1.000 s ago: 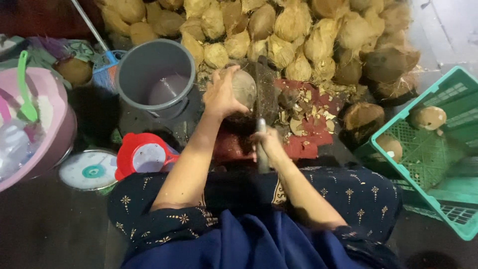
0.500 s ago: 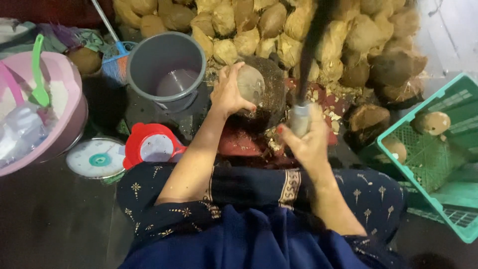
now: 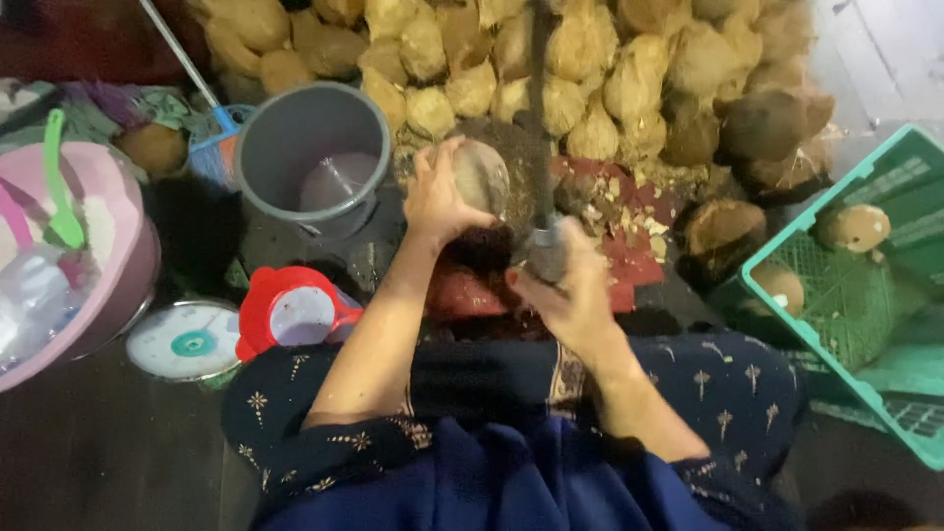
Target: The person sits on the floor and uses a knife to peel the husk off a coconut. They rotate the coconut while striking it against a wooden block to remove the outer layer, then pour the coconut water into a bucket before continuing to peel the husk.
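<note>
Left hand (image 3: pixel 438 197): forearm bare, reaching forward from the lap, palm down, fingers spread and curved in a cupping grip. Right hand (image 3: pixel 565 285): forearm bare, angled inward, wrist slightly bent, fingers wrapped in a closed fist, knuckles up. Hands near each other, not touching.

A round grey plastic bucket (image 3: pixel 313 155) stands left of the husked brown coconut (image 3: pixel 479 177), before the heap of tan husked coconuts (image 3: pixel 590 69). A green plastic mesh crate (image 3: pixel 865 285) lies right, holding two coconuts.
</note>
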